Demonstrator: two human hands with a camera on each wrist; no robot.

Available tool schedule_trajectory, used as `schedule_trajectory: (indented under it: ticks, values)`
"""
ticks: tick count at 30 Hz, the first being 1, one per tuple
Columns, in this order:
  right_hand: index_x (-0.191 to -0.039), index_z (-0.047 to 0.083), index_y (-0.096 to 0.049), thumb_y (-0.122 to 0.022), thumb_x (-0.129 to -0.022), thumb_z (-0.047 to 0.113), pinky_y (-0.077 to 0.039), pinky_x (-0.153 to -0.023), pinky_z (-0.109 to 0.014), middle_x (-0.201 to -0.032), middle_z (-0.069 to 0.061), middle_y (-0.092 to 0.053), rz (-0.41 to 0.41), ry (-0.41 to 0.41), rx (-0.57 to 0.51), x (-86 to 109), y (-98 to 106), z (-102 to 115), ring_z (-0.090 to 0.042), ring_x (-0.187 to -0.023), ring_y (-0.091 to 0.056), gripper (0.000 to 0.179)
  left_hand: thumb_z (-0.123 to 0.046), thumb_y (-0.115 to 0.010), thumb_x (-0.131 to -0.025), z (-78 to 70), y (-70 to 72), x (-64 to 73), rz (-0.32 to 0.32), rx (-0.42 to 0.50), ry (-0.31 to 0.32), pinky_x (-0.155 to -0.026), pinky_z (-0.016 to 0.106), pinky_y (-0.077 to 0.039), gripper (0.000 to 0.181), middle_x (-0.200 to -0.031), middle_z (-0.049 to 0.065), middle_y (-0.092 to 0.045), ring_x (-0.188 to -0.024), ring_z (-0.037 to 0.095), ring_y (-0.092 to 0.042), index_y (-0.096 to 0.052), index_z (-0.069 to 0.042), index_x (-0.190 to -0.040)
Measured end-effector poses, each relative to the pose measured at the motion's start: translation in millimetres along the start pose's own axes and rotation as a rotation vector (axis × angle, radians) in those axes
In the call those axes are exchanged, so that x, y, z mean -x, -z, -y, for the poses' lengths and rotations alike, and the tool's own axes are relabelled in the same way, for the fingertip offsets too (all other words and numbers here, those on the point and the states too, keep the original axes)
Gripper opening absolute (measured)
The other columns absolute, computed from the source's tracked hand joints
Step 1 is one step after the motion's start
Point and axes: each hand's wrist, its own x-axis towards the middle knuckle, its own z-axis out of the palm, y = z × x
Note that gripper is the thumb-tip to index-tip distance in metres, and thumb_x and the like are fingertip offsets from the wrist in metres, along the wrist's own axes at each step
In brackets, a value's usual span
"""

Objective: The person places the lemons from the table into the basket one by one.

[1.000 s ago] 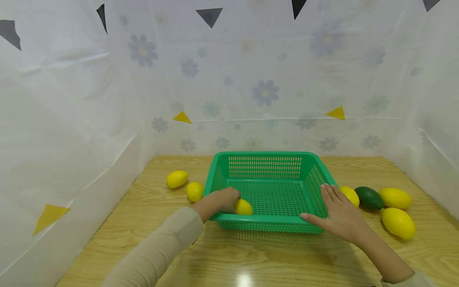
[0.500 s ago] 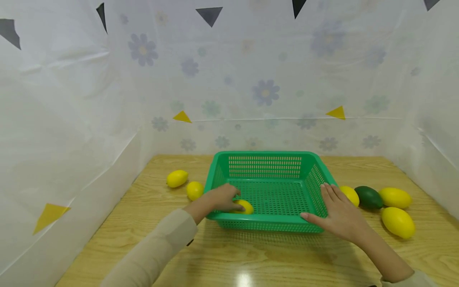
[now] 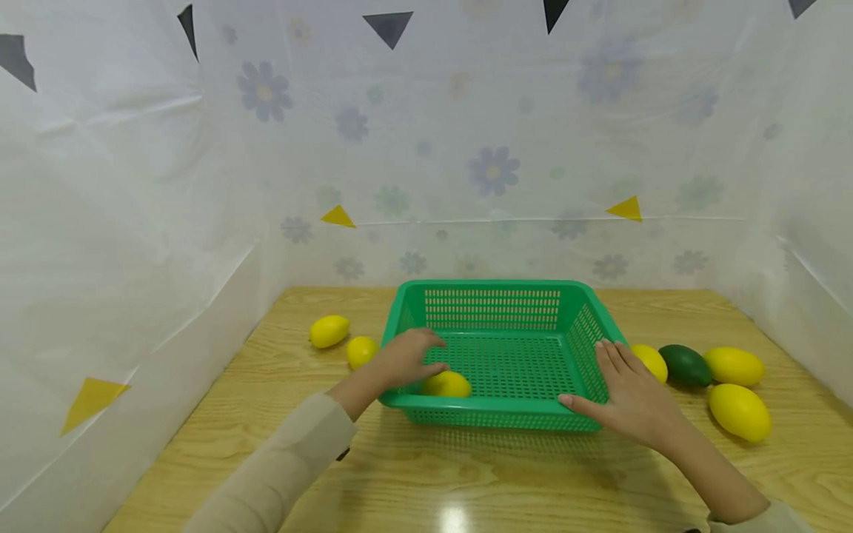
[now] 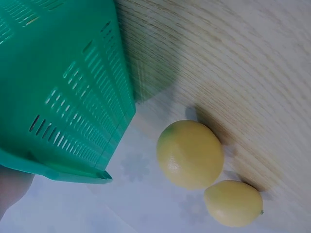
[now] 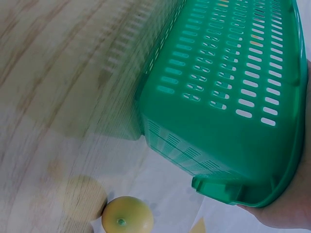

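L hand [image 3: 403, 359]: fingers loose + parted, nothing in them. Just changed: thumb no longer lies across the inside lemon [image 3: 449, 385] as it does a sec ago; hand is higher + further L, so more of the fruit shows. Reads as this lemon being let go, i.e. set down in the bskt.

Lemon re fingers: just below L thumb tip, on bskt floor by the near wall, L of ctr; can't tell if thumb brushes it.

R hand [image 3: 633, 403]: fingers straight over the R rim, thumb out at the near rim, no fruit held.

Green bskt [image 3: 503, 406]: upright on tabletop [image 3: 520, 481]. Outside L wall: nearer lemon [image 3: 362, 352], then farther lemon [image 3: 329, 332]. Outside R wall: adjacent lemon [image 3: 651, 363], dk green fruit [image 3: 685, 366], back lemon [image 3: 734, 367], front lemon [image 3: 740, 413].
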Motion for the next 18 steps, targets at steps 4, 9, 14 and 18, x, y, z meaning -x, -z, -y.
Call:
schedule_trajectory:
  ticks: [4, 9, 14, 18]
  values:
    - [-0.141, -0.015, -0.019, -0.054, -0.083, 0.06, -0.017, -0.106, -0.064, -0.147, -0.036, -0.016, 0.002, 0.001, -0.002, 0.0, 0, 0, -0.052, -0.135, -0.014, 0.102, -0.024, -0.064, -0.088, 5.1, 0.7, 2.9, -0.089, -0.017, -0.046, -0.097, 0.042, -0.046, 0.037, -0.121, 0.015, -0.061, -0.118, 0.03, -0.054, -0.062, -0.001, -0.117]
    - [-0.141, -0.015, -0.019, -0.054, -0.083, 0.06, -0.018, -0.105, -0.065, -0.147, -0.036, -0.016, 0.004, -0.002, 0.002, 0.2, 0, 0, -0.052, -0.135, -0.014, 0.101, -0.026, -0.064, -0.088, 12.0, 2.5, 7.8, -0.17, -0.028, -0.018, -0.096, 0.041, -0.048, 0.039, -0.121, 0.014, -0.06, -0.116, 0.028, -0.055, -0.061, -0.002, -0.118]
    - [-0.141, -0.015, -0.019, -0.054, -0.083, 0.06, -0.018, -0.105, -0.065, -0.147, -0.036, -0.016, 0.003, 0.0, 0.004, 0.2, 0, 0, -0.052, -0.135, -0.015, 0.101, -0.025, -0.065, -0.087, 19.7, 1.4, 12.1, -0.251, -0.035, -0.013, -0.092, 0.04, -0.05, 0.04, -0.119, 0.013, -0.061, -0.112, 0.027, -0.057, -0.061, -0.002, -0.119]
    - [-0.141, -0.015, -0.019, -0.054, -0.083, 0.06, -0.018, -0.105, -0.065, -0.147, -0.035, -0.016, 0.003, -0.001, 0.002, 0.3, 0, -1, -0.052, -0.135, -0.015, 0.101, -0.025, -0.065, -0.087, 23.9, 1.3, 14.5, -0.283, -0.022, -0.008, -0.09, 0.04, -0.051, 0.039, -0.117, 0.012, -0.061, -0.108, 0.026, -0.059, -0.061, -0.002, -0.119]
